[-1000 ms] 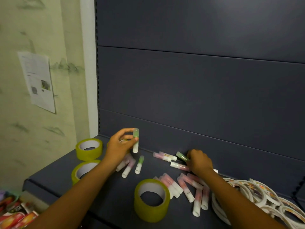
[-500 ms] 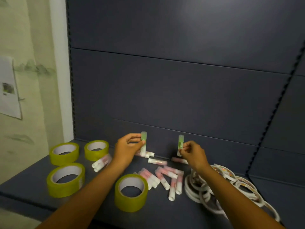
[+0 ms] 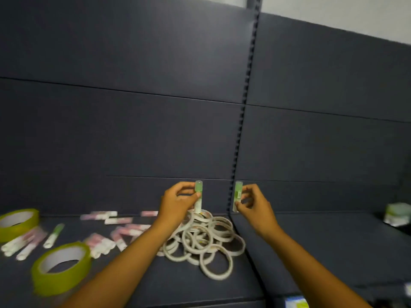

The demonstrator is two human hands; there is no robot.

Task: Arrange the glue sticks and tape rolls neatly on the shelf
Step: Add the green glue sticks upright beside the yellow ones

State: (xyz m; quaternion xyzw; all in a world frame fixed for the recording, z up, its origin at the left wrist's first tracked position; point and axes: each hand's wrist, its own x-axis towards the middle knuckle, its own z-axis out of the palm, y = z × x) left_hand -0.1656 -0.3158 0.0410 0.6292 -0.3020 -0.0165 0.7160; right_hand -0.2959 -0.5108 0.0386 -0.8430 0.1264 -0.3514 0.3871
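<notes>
My left hand [image 3: 178,205] pinches an upright green-capped glue stick [image 3: 198,192] above a heap of thin white tape rings [image 3: 204,238]. My right hand [image 3: 252,204] pinches a second green-capped glue stick [image 3: 237,194], also upright, in front of the slotted upright between two shelf bays. Several pink-capped glue sticks [image 3: 124,230] lie scattered on the dark shelf [image 3: 311,245] to the left, with one green one [image 3: 54,235] among them. Two wide yellow tape rolls sit at the left, one near the front [image 3: 60,266] and one further back [image 3: 17,221].
The slotted upright [image 3: 241,121] divides the back panel. A white and green box [image 3: 398,214] stands at the far right on the right bay. A label [image 3: 295,302] shows at the shelf's front edge.
Both hands have carried their green glue sticks to the right, past the pile of pink sticks to above the white rings and the upright. The view has swung right as well.
</notes>
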